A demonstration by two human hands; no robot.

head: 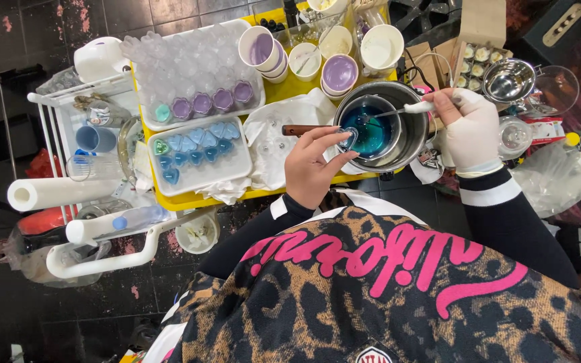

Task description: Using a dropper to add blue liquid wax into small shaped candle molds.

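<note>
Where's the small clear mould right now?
In the head view, the small clear mould is pinched in the left hand, held at the near rim of the steel pot of blue liquid, right of the wooden handle.

Both hands' fingers point(336, 138) pinched, forward

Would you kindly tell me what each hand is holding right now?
Left hand: closed on a small clear heart-shaped plastic mould.
Right hand, in a white glove: closed on a white-handled metal spoon.
</note>
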